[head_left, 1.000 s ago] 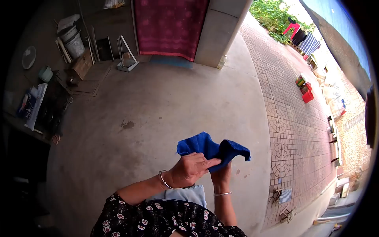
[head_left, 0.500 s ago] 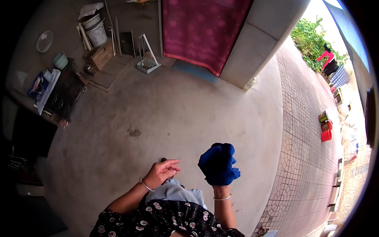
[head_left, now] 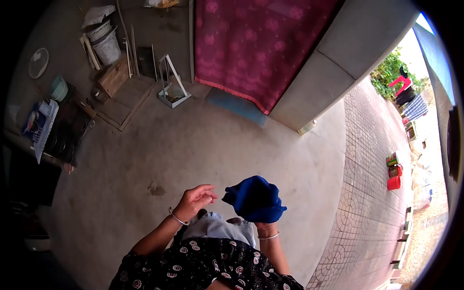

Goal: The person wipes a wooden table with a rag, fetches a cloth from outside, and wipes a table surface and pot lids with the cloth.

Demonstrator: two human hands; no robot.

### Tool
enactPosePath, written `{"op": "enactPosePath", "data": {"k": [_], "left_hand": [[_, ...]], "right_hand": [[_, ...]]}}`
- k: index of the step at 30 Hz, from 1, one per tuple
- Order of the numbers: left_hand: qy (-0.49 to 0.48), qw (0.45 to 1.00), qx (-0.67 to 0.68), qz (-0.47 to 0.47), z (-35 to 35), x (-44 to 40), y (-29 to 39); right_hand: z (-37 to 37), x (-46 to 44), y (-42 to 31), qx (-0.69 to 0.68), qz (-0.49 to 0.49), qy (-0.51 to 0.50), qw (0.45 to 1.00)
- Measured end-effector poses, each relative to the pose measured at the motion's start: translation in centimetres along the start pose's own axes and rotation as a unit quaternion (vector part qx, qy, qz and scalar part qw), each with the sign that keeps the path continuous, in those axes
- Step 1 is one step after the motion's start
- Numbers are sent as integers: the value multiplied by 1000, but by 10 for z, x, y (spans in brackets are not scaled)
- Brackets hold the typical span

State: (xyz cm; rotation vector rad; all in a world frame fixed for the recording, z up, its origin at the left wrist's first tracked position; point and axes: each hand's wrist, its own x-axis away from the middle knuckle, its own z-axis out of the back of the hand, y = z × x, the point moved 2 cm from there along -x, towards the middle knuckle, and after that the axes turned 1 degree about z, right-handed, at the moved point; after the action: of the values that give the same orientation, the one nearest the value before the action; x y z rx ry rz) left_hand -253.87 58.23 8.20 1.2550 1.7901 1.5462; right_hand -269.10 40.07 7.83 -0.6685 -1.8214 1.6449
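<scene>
A dark blue cloth [head_left: 255, 199] is bunched over my right hand [head_left: 266, 229], hiding its fingers; only the wrist and the base of the hand show below it. The cloth is folded, with a hollow facing up and a corner pointing left. My left hand [head_left: 195, 199] is raised just left of the cloth, apart from it. Its fingers are loosely bent, with nothing held in them. Both wrists wear a bangle. Under my hands are light trousers [head_left: 220, 229] and a dark patterned top.
Concrete floor [head_left: 145, 159] spreads ahead. A red curtain [head_left: 256, 48] hangs in a doorway beside a pillar [head_left: 333, 63]. At left stand a white-framed stand [head_left: 174, 92], a grey bucket [head_left: 107, 48] and a green tub [head_left: 59, 88]. Red buckets [head_left: 394, 182] sit on the paving at right.
My right hand with the blue cloth has shifted left, nearer my left hand, and the cloth has turned. My left hand has moved slightly up and left. The view has tilted.
</scene>
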Motion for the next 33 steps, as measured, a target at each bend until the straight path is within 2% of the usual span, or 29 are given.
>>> {"op": "enactPosePath", "data": {"k": [1, 3, 5, 8, 9, 10, 11, 12, 13, 14, 15, 16, 21, 24, 27, 29, 30, 33], "left_hand": [[-5, 1000, 3, -1, 4, -20, 8], [-6, 1000, -15, -5, 12, -61, 17], [4, 1000, -14, -8, 17, -102, 29], [23, 999, -41, -25, 29, -159, 36], [38, 999, -29, -15, 33, -172, 37], [52, 998, -18, -12, 36, -184, 37], [66, 998, -8, -12, 44, -204, 41], [85, 996, -10, -12, 51, -221, 48], [105, 994, -10, -8, 57, -233, 54], [124, 992, -10, -4, 64, -247, 61], [145, 989, -16, -9, 71, -261, 67], [163, 987, -2, -6, 77, -273, 70], [244, 969, 37, -7, 141, -344, 84], [281, 957, 71, -21, 195, -390, 88], [299, 949, 77, -69, 249, -451, 115], [316, 941, 72, -99, 282, -490, 133], [324, 938, 67, -107, 296, -508, 142], [321, 934, 83, -135, 349, -584, 189]], "right_hand": [[-1, -17, 4, -223, -76, -7, 972], [-4, -52, 2, -235, -42, -40, 970], [3, -105, 17, -241, -57, -66, 967], [-2, -175, -25, 39, -6, -105, 994], [-1, -196, -28, -101, -41, -128, 986], [-2, -221, -34, 69, -22, -142, 987], [-3, -246, -39, 262, 4, -154, 953], [-3, -271, -44, 420, 29, -161, 893], [-6, -289, -44, 391, 45, -168, 904], [-8, -308, -41, 176, 0, -198, 964], [-10, -327, -38, -127, -76, -207, 967], [-13, -346, -37, -338, -142, -201, 908], [-52, -436, -40, -292, -123, -207, 926], [-70, -474, -39, -456, -161, -215, 849], [-91, -525, -39, -505, -128, -273, 809], [-98, -560, -35, -350, -67, -235, 904], [-105, -570, -41, -475, -123, -210, 846], [-125, -620, -60, -461, -151, -203, 850]]}}
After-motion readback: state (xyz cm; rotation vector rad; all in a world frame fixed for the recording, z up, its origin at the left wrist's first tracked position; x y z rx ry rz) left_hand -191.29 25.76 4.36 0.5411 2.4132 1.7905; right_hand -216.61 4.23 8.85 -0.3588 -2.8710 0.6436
